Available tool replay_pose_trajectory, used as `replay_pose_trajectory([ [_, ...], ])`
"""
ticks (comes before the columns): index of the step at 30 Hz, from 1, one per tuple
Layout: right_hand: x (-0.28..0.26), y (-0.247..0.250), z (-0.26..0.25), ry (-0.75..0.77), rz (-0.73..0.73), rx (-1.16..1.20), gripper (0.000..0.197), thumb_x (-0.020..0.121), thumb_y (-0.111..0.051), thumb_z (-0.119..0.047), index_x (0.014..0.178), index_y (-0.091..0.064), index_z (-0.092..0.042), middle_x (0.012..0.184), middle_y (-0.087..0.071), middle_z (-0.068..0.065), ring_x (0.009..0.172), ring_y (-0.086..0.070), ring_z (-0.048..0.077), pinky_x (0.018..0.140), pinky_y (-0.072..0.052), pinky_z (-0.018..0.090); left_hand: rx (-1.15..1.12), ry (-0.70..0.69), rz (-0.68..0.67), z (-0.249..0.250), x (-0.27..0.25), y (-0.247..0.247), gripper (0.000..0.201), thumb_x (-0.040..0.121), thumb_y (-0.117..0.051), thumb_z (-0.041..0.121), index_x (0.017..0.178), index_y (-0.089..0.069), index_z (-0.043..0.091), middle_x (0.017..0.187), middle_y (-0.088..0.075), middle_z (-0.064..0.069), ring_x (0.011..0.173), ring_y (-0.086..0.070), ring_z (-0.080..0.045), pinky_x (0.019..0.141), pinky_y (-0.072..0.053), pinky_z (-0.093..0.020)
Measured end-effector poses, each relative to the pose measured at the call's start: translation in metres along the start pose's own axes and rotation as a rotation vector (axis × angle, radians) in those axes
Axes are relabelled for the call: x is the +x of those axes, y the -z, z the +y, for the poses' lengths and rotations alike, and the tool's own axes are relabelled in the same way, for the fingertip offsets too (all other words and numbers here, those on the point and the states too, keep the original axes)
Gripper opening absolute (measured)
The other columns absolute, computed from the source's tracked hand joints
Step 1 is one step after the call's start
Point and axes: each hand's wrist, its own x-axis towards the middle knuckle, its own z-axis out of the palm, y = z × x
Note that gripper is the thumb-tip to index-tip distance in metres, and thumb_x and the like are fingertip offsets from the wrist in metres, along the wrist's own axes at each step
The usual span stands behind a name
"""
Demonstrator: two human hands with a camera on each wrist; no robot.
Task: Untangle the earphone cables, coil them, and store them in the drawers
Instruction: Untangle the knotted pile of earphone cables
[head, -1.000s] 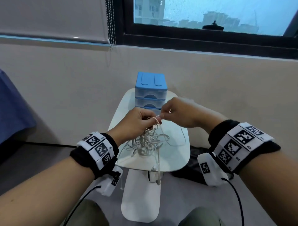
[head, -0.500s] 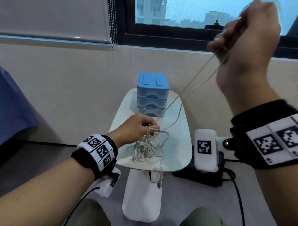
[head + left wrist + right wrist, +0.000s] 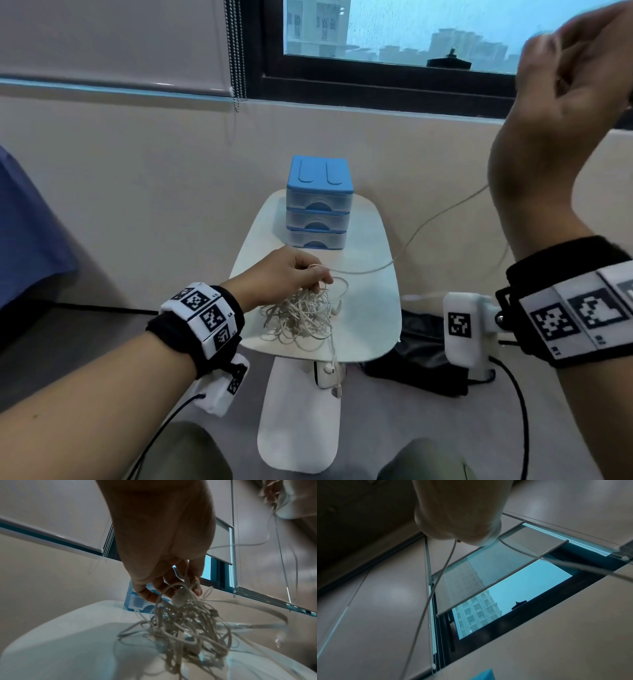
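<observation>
**One cable drawn clear of the knot**

The left hand stays low over the small white table, fingers curled round the top of the tangle of earphone cables, which droops from the grip and rests on the table in front of the blue drawer unit. The right hand is raised high by the window, fingers bent inward; from the wrist view a thin cable runs out from under it, so it seems to be pinching that strand, though the fingertips themselves are hidden. The pulled cable sags in a long arc from the left hand's grip towards the raised arm.

These cables look light, limp and springy. They will not hold a shape and will snag on each other's earbuds and plugs, so hard tugging would likely tighten the knot. I would judge the best hold to be near a free end or plug, with the other hand pinning the bundle where the strand leaves it, much as now.

Half a second ago the strand ran taut in a straight line from the bundle to the right hand. Now it hangs slack, and the right hand has swung further right. The left hand has barely moved. All three drawers remain closed.
</observation>
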Motion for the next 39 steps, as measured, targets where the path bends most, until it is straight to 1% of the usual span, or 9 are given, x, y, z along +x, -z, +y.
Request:
replay_pose_trajectory([
  [4,-0.032,0.004,-0.012,-0.194,-0.263,-0.284,0.015,0.092,-0.057,-0.032,0.085,-0.044,-0.03,0.073,-0.044,-0.015,0.081,-0.051,0.023,0.083,-0.046,0.045,0.062,0.037,0.02,-0.001,-0.002,0.008,0.024,0.102,-0.062,0.034,0.094,-0.08,0.02,0.082,-0.074,0.0,0.073,-0.06,-0.009,0.076,-0.05,-0.029],
  [8,-0.061,0.002,0.007,-0.498,-0.812,-0.648,0.017,0.093,-0.061,-0.035,0.094,-0.051,-0.021,0.081,-0.051,-0.009,0.09,-0.047,0.025,0.088,-0.027,0.041,0.095,0.064,0.038,0.002,-0.003,0.014,0.016,0.098,-0.069,0.029,0.091,-0.08,0.019,0.083,-0.076,-0.006,0.069,-0.063,-0.012,0.073,-0.053,-0.031],
  [11,-0.091,0.003,0.011,-0.607,-1.071,-0.751,0.027,0.092,-0.064,-0.04,0.11,-0.051,-0.025,0.112,-0.06,-0.001,0.102,-0.05,0.024,0.091,-0.027,0.041,0.058,0.078,0.03,0.002,-0.003,0.015,0.009,0.094,-0.074,0.022,0.092,-0.079,0.014,0.078,-0.076,-0.009,0.069,-0.068,-0.015,0.074,-0.058,-0.034],
  [15,-0.127,-0.005,-0.006,-0.56,-1.073,-0.432,0.044,0.09,-0.068,-0.043,0.126,-0.048,-0.026,0.129,-0.054,-0.001,0.117,-0.053,0.022,0.095,-0.037,0.036,-0.032,0.086,0.007,0.006,-0.007,0.011,0.022,0.09,-0.079,0.012,0.11,-0.071,0.011,0.076,-0.075,-0.009,0.069,-0.072,-0.017,0.071,-0.057,-0.028],
  [22,-0.17,-0.029,-0.03,-0.491,-1.426,-0.106,0.061,0.083,-0.082,-0.038,0.133,-0.048,-0.028,0.095,-0.05,-0.02,0.08,-0.058,0.0,0.07,-0.043,0.021,-0.103,0.092,0.047,0.011,-0.009,0.007,0.034,0.085,-0.067,-0.004,0.109,-0.064,0.02,0.08,-0.076,-0.011,0.073,-0.072,-0.027,0.07,-0.058,-0.037],
  [25,-0.173,-0.032,-0.022,-0.487,-1.377,-0.184,0.032,0.09,-0.071,-0.018,0.115,-0.056,-0.031,0.085,-0.055,-0.017,0.073,-0.058,0.006,0.06,-0.039,0.014,-0.173,0.101,0.044,0.015,-0.009,0.004,0.038,0.087,-0.076,0.003,0.12,-0.062,0.019,0.085,-0.077,-0.019,0.074,-0.074,-0.027,0.077,-0.062,-0.037],
  [28,-0.172,-0.03,-0.009,-0.525,-1.285,-0.271,0.021,0.088,-0.061,-0.007,0.088,-0.068,-0.027,0.081,-0.069,-0.001,0.073,-0.066,0.019,0.06,-0.053,0.026,-0.2,0.081,0.013,0.014,-0.009,0.002,0.047,0.09,-0.075,0.004,0.131,-0.057,0.018,0.088,-0.078,-0.017,0.08,-0.074,-0.024,0.088,-0.062,-0.041],
  [34,-0.178,-0.022,0.013,-0.706,-1.3,-0.128,0.017,0.09,-0.069,-0.006,0.08,-0.074,-0.018,0.065,-0.073,0.001,0.06,-0.07,0.011,0.075,-0.063,0.042,0.148,0.036,-0.089,-0.003,-0.017,0.001,0.049,0.077,-0.089,0.03,0.117,-0.062,0.034,0.1,-0.073,0.006,0.083,-0.066,-0.008,0.083,-0.056,-0.031],
  [39,-0.2,-0.02,0.025,-0.923,-1.355,0.038,0.016,0.092,-0.068,0.002,0.085,-0.075,-0.01,0.069,-0.07,0.009,0.058,-0.063,0.012,0.063,-0.056,0.027,0.413,-0.033,-0.121,-0.018,-0.02,-0.012,0.054,0.067,-0.088,0.022,0.111,-0.057,0.032,0.106,-0.061,0.01,0.096,-0.058,-0.01,0.087,-0.052,-0.033],
])
